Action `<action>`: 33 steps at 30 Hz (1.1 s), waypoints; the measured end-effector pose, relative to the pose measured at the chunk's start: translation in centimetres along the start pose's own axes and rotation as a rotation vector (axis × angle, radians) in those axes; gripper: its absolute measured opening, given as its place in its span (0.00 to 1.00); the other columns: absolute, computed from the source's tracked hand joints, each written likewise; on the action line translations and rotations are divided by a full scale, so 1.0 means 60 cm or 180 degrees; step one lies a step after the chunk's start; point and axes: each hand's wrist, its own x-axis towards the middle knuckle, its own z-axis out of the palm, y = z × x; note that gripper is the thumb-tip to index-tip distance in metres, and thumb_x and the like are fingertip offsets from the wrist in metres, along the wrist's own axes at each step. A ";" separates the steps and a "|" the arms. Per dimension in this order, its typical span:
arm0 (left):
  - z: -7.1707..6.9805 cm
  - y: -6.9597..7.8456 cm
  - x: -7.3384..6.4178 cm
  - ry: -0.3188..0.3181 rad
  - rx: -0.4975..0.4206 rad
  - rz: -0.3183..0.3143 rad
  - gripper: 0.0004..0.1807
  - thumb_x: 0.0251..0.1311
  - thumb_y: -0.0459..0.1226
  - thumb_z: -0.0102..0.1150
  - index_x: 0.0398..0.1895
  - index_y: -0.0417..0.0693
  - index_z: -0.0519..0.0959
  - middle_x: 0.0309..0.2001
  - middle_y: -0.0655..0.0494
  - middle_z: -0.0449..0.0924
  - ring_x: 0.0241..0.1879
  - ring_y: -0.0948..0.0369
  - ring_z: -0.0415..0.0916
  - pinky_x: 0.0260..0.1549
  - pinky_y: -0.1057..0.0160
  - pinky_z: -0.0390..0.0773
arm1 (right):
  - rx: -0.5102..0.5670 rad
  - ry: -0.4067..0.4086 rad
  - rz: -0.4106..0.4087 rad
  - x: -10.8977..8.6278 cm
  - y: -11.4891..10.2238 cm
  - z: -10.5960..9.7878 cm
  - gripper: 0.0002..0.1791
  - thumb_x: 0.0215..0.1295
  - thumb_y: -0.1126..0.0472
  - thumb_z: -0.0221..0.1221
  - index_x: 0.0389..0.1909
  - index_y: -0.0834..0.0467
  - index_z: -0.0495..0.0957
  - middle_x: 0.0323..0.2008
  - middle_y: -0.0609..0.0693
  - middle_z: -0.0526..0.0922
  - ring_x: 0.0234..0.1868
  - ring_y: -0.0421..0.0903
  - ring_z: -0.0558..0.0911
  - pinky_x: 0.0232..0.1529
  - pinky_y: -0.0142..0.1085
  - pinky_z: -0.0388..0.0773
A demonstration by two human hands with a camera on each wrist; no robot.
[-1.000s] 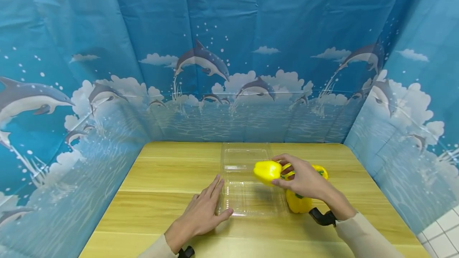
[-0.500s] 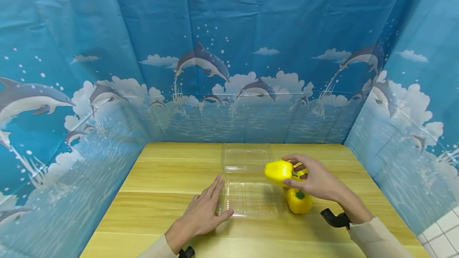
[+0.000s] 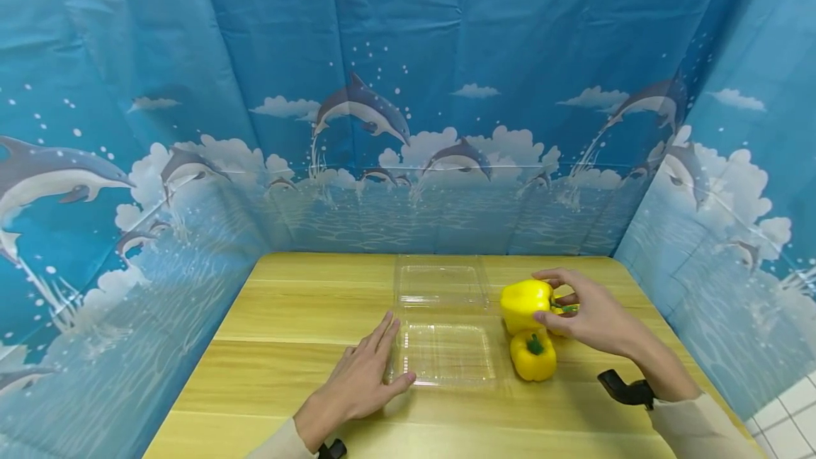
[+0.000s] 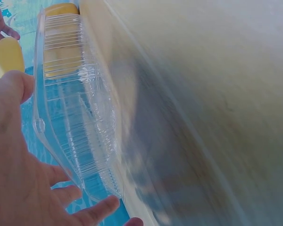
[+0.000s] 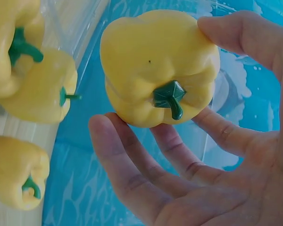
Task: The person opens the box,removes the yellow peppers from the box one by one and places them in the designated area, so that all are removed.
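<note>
My right hand (image 3: 589, 314) holds a yellow bell pepper (image 3: 524, 303) between thumb and fingers, just right of a clear plastic clamshell container (image 3: 446, 381). The held pepper's green stem (image 5: 170, 99) faces the palm in the right wrist view. Spread out along the container's left side, my left hand (image 3: 360, 374) has its thumb (image 4: 19, 84) right at the rim in the left wrist view. Another yellow bell pepper (image 3: 533, 356) stands below the held one in the head view. More yellow peppers (image 5: 40, 89) show at the left of the right wrist view, partly covered by my hand in the head view.
The container's hinged lid (image 3: 440, 282) lies folded back toward the far edge of the wooden table (image 3: 306, 310). Blue curtains (image 3: 395, 211) with printed dolphins enclose the table at the back and both sides. White tiles (image 3: 784, 409) show at lower right.
My right hand has moved right with the bell pepper, from over the container to beside it, above the other peppers. My left hand has stayed in place.
</note>
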 end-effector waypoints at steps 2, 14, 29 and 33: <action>0.000 0.000 0.000 -0.0001 0.0000 0.0001 0.57 0.83 0.73 0.50 1.00 0.55 0.46 1.00 0.51 0.40 0.89 0.35 0.67 0.75 0.14 0.73 | -0.0029 0.0024 0.0042 -0.004 0.003 -0.005 0.41 0.79 0.50 0.77 0.83 0.60 0.73 0.73 0.72 0.79 0.62 0.70 0.91 0.53 0.54 0.97; 0.002 -0.003 -0.002 0.0010 0.0008 0.0018 0.57 0.83 0.73 0.50 1.00 0.54 0.46 1.00 0.51 0.40 0.89 0.36 0.67 0.74 0.14 0.73 | -0.0308 0.0077 0.0136 -0.027 0.028 -0.036 0.40 0.80 0.49 0.76 0.82 0.65 0.73 0.73 0.73 0.80 0.63 0.69 0.89 0.55 0.56 0.95; 0.000 -0.003 -0.006 0.0070 0.0009 0.0040 0.56 0.83 0.73 0.52 1.00 0.54 0.48 0.99 0.51 0.42 0.88 0.35 0.68 0.74 0.14 0.73 | -0.0490 0.0115 0.0197 -0.050 0.058 -0.056 0.39 0.80 0.51 0.76 0.82 0.64 0.74 0.72 0.74 0.81 0.61 0.71 0.88 0.48 0.51 0.96; 0.000 -0.004 -0.007 0.0054 0.0013 0.0044 0.56 0.83 0.73 0.51 1.00 0.54 0.48 1.00 0.51 0.41 0.88 0.35 0.68 0.74 0.14 0.73 | -0.0508 0.0142 0.0165 -0.056 0.064 -0.057 0.38 0.79 0.51 0.77 0.81 0.64 0.75 0.71 0.73 0.82 0.61 0.70 0.89 0.47 0.50 0.96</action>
